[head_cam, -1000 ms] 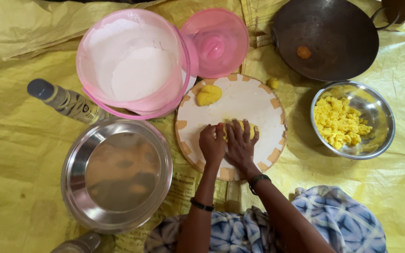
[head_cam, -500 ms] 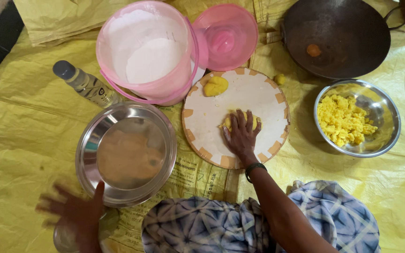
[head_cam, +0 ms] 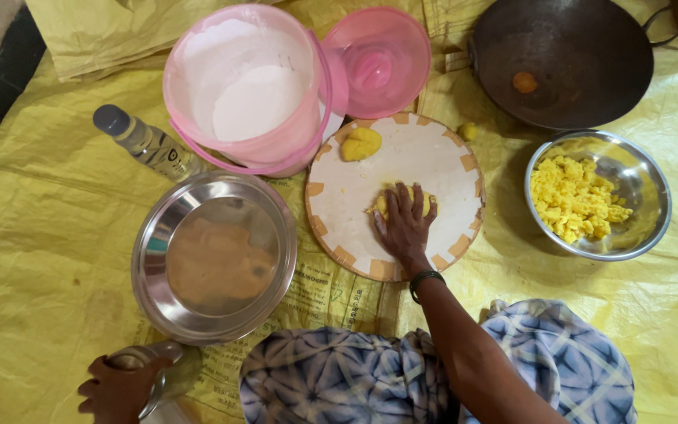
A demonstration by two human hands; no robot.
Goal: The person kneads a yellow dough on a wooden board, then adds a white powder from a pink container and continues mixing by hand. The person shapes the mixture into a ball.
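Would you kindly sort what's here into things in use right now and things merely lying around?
In use:
right hand pressing the yellow dough piece
round board
left hand on a small steel container

Lying about:
steel plate
pink bucket
pink lid
bottle
dark pan
steel bowl

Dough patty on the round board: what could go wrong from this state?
1. Only the right hand presses the dough patty; the round board lies unheld on a crinkled yellow sheet and might slide.
2. The left hand grips a small steel vessel at the frame's bottom edge, beside the steel plate; it could knock the plate.
3. The small dough bit lies off the board, likely picking up dirt.
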